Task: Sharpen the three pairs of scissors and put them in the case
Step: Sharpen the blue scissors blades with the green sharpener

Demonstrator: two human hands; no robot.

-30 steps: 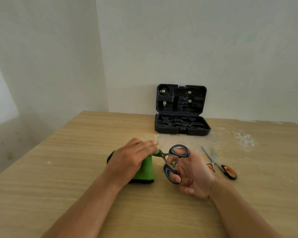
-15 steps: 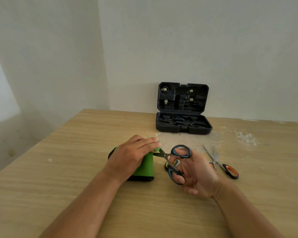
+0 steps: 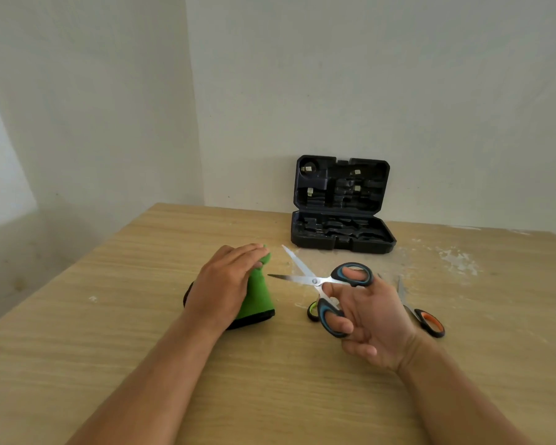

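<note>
My left hand [image 3: 225, 284] presses down on the green sharpener [image 3: 258, 293], which has a black base and stands on the wooden table [image 3: 142, 332]. My right hand [image 3: 369, 319] holds the blue-handled scissors [image 3: 321, 281] by their loops, blades spread wide and pointing left, just clear of the sharpener. Orange-handled scissors [image 3: 426, 319] lie on the table to the right of my right hand. A green-handled pair [image 3: 312, 311] peeks out beneath the blue pair, mostly hidden. The black case [image 3: 342, 239] stands open at the back, against the wall.
White dust or residue [image 3: 456, 258] speckles the tabletop at the right rear. The table's left edge runs diagonally towards the wall corner. Walls close off the back and the left.
The blue-handled scissors have come out of the sharpener to the right, and their blades have spread apart. My left hand stays on the sharpener.
</note>
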